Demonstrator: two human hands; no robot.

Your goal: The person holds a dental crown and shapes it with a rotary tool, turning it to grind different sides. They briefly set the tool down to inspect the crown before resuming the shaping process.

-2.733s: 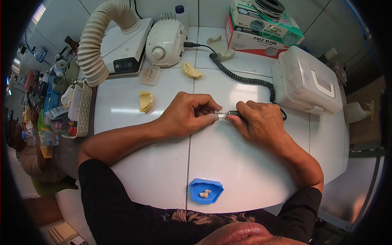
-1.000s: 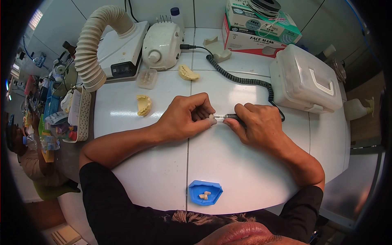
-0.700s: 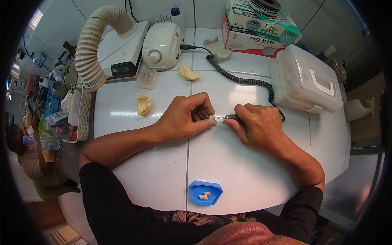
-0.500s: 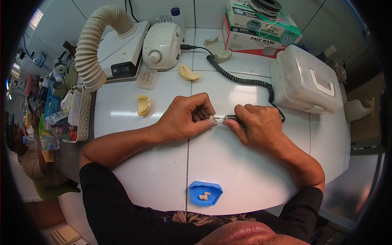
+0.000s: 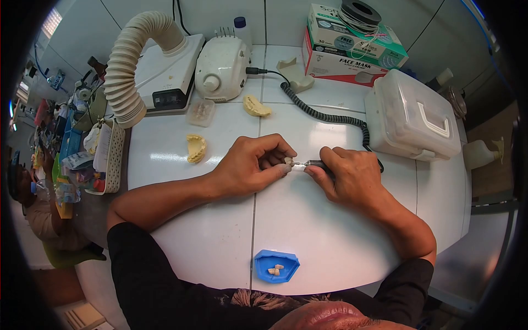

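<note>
My left hand (image 5: 254, 164) pinches a small tooth-coloured dental piece (image 5: 288, 160) between thumb and fingertips. Its exact shape is mostly covered by the fingers. My right hand (image 5: 355, 175) is closed around a dark rotary handpiece (image 5: 317, 163), whose thin metal tip points left and meets the piece or lies very close to it. From the handpiece side, a black coiled cord (image 5: 330, 115) runs up to the white control unit (image 5: 221, 69). Close to my body, a blue tray (image 5: 281, 278) holds a few more small tooth-coloured pieces (image 5: 276, 270).
Yellowish dental casts (image 5: 196, 148) lie left of my hands and behind them. A ribbed hose (image 5: 122, 71) arches over the left side. A clear lidded case (image 5: 412, 118) and face mask boxes (image 5: 352, 52) stand at the right. Another person (image 5: 47, 214) sits far left.
The camera view has tilted slightly, so most things appear a little lower. Slightly more of the small piece shows at my left fingertips. Both hands keep their grips.
</note>
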